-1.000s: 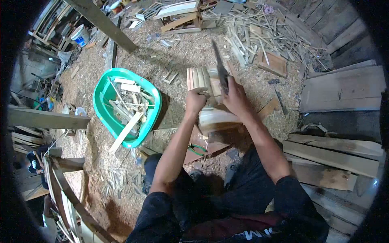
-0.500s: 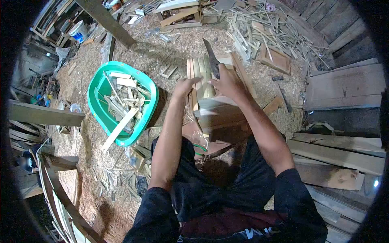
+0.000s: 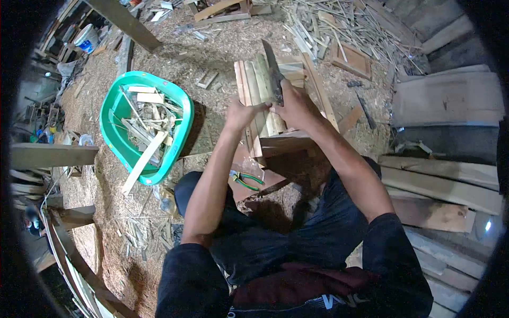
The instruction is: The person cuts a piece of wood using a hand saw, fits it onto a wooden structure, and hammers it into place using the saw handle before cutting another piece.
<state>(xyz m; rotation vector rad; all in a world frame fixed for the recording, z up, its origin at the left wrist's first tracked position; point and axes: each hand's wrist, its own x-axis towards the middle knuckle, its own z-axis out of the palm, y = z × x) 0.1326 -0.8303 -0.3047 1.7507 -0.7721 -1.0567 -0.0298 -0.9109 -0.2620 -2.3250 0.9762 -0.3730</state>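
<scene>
Light wooden strips lie side by side on a low wooden box-like piece in front of my knees. My left hand grips the left side of the strips, its thumb stretched across them and its other fingers largely hidden. Closed around a long, dark, tapering blade is my right hand; the blade points away from me over the strips. Both thumbs come close together near its lower end. Pliers with green handles lie on a brown board between my legs.
A green tub of wood offcuts stands on the left, a long slat sticking out over its rim. Scrap sticks are heaped at the back right. Planks lie along the right side, and a wooden post rises at the back left.
My left thumb has moved right, toward the blade and my right thumb. The blade stands more upright in view. The pliers now show more fully. The whole view has shifted slightly.
</scene>
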